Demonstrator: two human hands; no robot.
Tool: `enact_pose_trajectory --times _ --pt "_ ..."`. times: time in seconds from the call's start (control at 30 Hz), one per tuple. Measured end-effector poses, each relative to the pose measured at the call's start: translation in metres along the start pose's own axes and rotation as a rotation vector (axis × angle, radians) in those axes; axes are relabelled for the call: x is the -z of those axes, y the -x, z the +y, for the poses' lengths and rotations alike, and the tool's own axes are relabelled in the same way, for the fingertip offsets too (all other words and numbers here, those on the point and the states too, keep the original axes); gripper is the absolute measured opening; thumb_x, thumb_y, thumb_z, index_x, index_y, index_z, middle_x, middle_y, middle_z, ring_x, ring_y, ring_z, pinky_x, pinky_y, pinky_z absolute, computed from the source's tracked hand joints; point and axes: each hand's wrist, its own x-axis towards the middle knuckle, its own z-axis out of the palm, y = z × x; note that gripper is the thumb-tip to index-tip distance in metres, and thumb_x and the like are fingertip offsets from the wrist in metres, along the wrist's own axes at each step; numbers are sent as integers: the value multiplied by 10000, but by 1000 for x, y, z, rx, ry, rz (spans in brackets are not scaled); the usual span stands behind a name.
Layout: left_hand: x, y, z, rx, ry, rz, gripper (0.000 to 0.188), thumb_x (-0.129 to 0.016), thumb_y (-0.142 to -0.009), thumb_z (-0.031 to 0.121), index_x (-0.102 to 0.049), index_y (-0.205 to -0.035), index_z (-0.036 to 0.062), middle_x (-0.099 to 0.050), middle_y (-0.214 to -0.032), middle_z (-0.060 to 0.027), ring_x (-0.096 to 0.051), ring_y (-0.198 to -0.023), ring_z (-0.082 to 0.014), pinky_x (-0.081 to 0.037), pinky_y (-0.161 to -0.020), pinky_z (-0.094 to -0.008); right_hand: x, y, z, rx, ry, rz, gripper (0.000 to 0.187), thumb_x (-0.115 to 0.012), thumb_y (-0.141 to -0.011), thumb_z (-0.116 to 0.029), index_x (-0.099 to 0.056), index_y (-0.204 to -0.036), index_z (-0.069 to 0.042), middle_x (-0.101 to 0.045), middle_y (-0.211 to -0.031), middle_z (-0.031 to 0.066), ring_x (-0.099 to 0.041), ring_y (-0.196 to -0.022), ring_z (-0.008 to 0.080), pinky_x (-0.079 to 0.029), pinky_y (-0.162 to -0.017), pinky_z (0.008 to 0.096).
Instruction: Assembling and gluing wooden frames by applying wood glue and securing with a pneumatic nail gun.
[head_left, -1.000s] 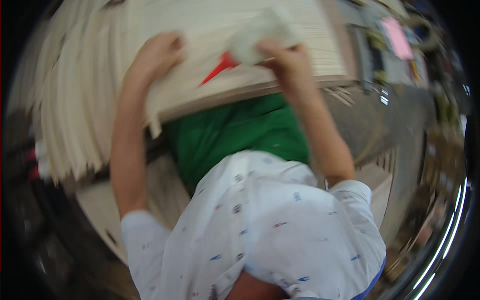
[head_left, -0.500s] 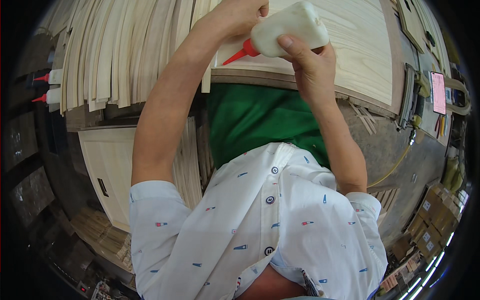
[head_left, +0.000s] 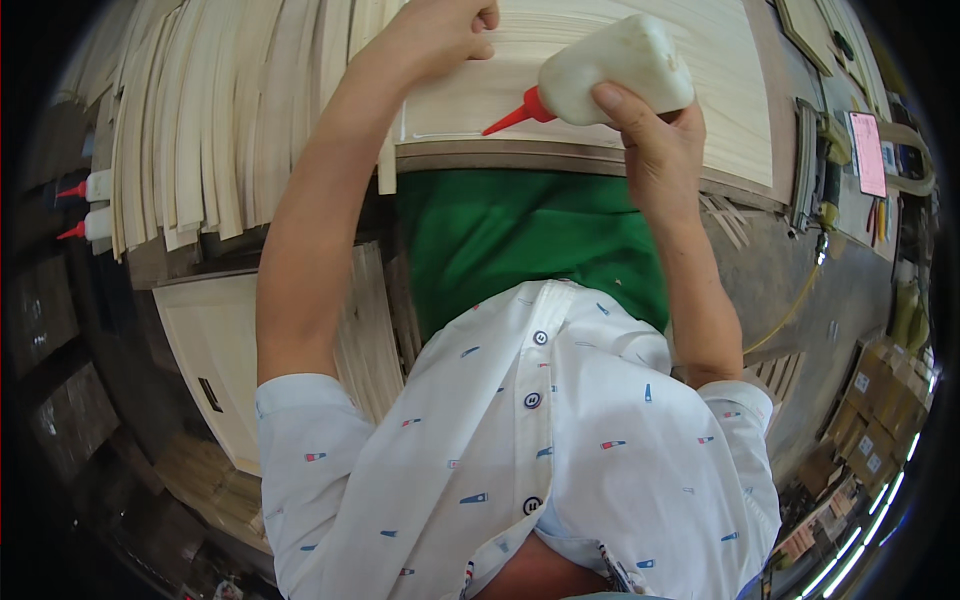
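Note:
My right hand [head_left: 668,140] grips a white glue bottle [head_left: 620,72] with a red pointed nozzle, tilted so that its tip points down and left. The tip is at the near edge of a pale wooden panel [head_left: 735,130]. A thin white line of glue runs leftward from the tip along that edge. My left hand [head_left: 465,35] is over the panel, left of the bottle, its fingers curled in and nothing visible in them. The frame's upper border cuts off part of this hand.
Many thin wooden strips [head_left: 200,130] lie side by side on the left. Beyond them are two more red-tipped bottles [head_left: 98,185]. A pink-screened phone [head_left: 867,152], clamps [head_left: 808,165] and a yellow hose [head_left: 790,325] are at the right. A cabinet door panel [head_left: 215,360] stands below the strips.
The glue bottle in my right hand has shifted right along the panel edge, and the white line now shows behind its tip. My left hand has moved left, away from the bottle.

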Motion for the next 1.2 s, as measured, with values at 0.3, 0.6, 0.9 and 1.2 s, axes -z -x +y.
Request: enact_pose_trajectory --times 0.3,0.6,0.9,1.2 --pt "-7 5 -24 -76 18 24 262 -690 -752 94 -608 -988 14 -611 -889 -68 -575 -846 -182 -483 -785 -305 72 20 -31 76 98 143 465 -764 -797 -31 -542 -1204 -9 -641 -1101 71 -613 -1020 164 -480 -911 309" --pt "-4 7 -15 -26 16 15 254 -661 -776 46 -606 -1021 7 -584 -893 -53 -550 -864 -151 -466 -811 -281 150 45 -60 229 159 330 445 -740 -788 46 -574 -1198 -5 -656 -1105 70 -628 -1023 170 -497 -903 315" --pt "-7 9 -3 64 0 10 274 -663 -779 24 -614 -1047 -5 -589 -930 -61 -547 -872 -163 -460 -838 -284 215 60 -74 329 223 496 466 -743 -808 21 -541 -1227 -5 -645 -1131 92 -623 -1047 188 -514 -907 330" --pt "-9 9 -4 12 -4 38 260 -655 -797 19 -614 -1052 -13 -601 -949 -92 -576 -886 -193 -467 -846 -297 243 64 -86 366 291 595 460 -742 -809 16 -532 -1218 12 -638 -1125 100 -642 -1004 212 -554 -850 350"
